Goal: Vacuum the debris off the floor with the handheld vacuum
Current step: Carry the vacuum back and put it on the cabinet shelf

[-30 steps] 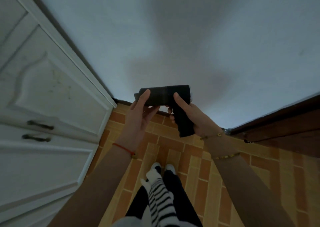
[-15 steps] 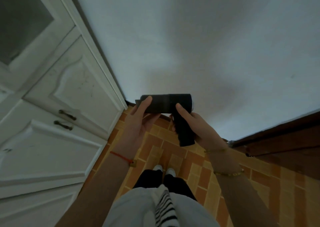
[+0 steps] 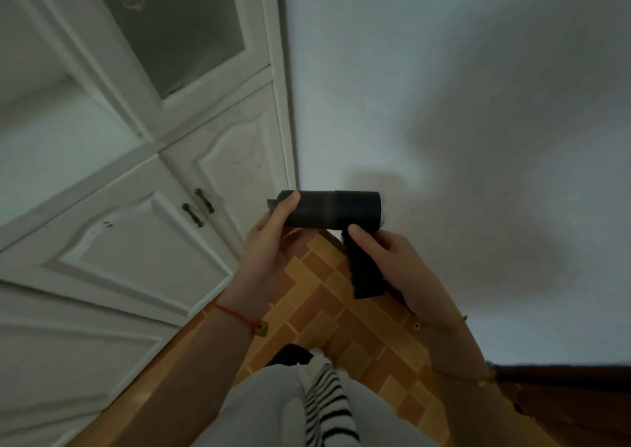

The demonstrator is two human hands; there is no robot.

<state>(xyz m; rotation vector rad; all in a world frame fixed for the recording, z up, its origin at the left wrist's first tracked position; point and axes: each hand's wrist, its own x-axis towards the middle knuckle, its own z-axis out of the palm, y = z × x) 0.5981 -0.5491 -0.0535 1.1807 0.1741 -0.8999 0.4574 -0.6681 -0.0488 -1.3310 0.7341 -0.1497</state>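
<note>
Nearest to me are my striped top (image 3: 327, 409) and the brick-pattern floor (image 3: 327, 313) running away between my forearms; I see no debris on the strip of tile that shows, so the mess must lie outside this view. My left wrist carries a red string bracelet (image 3: 239, 317). Just beyond it, my left hand (image 3: 269, 258) is half curled, thumb laid on top of the nozzle end of the handheld vacuum (image 3: 331, 209) and fingers cupped underneath, steadying rather than squeezing. My right hand (image 3: 392, 262) is closed round the black pistol handle (image 3: 363, 269), thumb up near where handle meets barrel. The vacuum is held level in the air in front of me, well above the floor, nozzle pointing left toward the white cabinet (image 3: 143, 235). To do this step well, I judge I should keep the firm grip on the handle, find the switch with my right thumb, check that the nozzle piece is seated, then let the left hand go and tip the nozzle down to the tiles. Farthest off is the plain white wall (image 3: 461, 105), with dark wood trim (image 3: 563, 388) at the right.
</note>
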